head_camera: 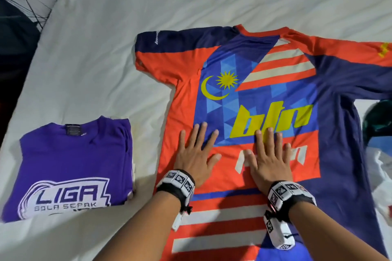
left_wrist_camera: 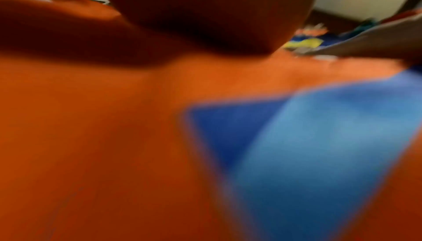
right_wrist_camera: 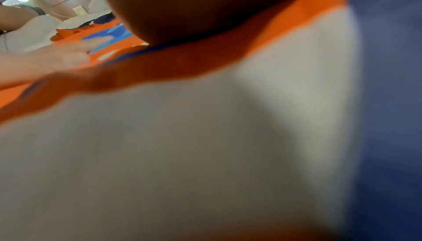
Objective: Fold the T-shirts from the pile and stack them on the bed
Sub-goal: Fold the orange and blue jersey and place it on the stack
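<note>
An orange, navy and blue jersey (head_camera: 250,95) with a yellow crescent, star and "btr" print lies spread flat, front up, on the white bed (head_camera: 106,48). My left hand (head_camera: 196,150) lies flat on its lower chest, fingers straight and spread. My right hand (head_camera: 268,154) presses flat beside it, just to the right, over the white lettering. A folded purple T-shirt (head_camera: 72,165) with "LIGA" print lies on the bed to the left. Both wrist views are blurred: orange and blue jersey cloth (left_wrist_camera: 114,136) fills the left one, white and navy jersey cloth (right_wrist_camera: 182,154) the right one.
More clothes, dark green and white (head_camera: 379,133), lie at the right edge beside the jersey. A dark garment and cords (head_camera: 17,27) sit at the bed's far left corner. Bare white sheet stretches beyond the jersey's collar.
</note>
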`<state>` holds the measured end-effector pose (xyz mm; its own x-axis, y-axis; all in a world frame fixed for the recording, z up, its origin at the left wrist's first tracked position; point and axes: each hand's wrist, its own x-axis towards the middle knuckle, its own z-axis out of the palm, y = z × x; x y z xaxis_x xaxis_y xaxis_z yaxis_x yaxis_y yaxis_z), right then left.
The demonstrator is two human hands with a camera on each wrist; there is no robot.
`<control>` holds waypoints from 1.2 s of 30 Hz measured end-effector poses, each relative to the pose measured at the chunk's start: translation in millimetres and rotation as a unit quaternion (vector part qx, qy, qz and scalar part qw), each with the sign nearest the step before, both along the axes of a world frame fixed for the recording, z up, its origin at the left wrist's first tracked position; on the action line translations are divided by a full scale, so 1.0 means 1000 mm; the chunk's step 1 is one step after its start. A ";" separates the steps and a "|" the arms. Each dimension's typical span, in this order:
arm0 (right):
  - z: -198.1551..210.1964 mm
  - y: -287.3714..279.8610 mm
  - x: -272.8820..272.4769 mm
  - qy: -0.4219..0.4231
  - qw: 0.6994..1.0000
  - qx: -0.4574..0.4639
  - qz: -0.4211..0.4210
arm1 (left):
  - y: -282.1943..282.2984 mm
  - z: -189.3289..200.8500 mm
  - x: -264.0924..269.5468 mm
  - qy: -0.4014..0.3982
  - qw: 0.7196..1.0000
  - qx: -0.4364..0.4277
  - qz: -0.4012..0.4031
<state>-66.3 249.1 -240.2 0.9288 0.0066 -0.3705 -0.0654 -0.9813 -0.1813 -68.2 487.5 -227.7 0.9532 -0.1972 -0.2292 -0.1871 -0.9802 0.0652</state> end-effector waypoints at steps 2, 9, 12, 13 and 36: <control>0.001 -0.014 -0.011 0.003 1.000 -0.001 0.012 | 0.028 -0.009 -0.008 -0.004 0.997 0.015 0.080; 0.012 -0.017 -0.040 0.051 0.997 0.005 -0.063 | 0.024 0.025 -0.049 0.000 0.975 -0.008 0.222; 0.021 0.018 -0.071 0.037 0.998 0.034 0.031 | -0.028 0.027 -0.111 0.023 0.997 -0.034 0.068; 0.022 0.028 -0.085 0.040 0.996 0.043 0.068 | -0.035 0.025 -0.131 0.039 0.997 -0.033 0.057; 0.022 -0.094 -0.121 0.049 0.996 -0.019 -0.078 | -0.078 -0.003 -0.097 0.024 0.999 -0.013 0.046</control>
<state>-187.0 154.9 -218.1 0.8769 -0.1503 -0.4566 -0.2326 -0.9639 -0.1293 -164.9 409.9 -230.7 0.9555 -0.1166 -0.2711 -0.0930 -0.9908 0.0986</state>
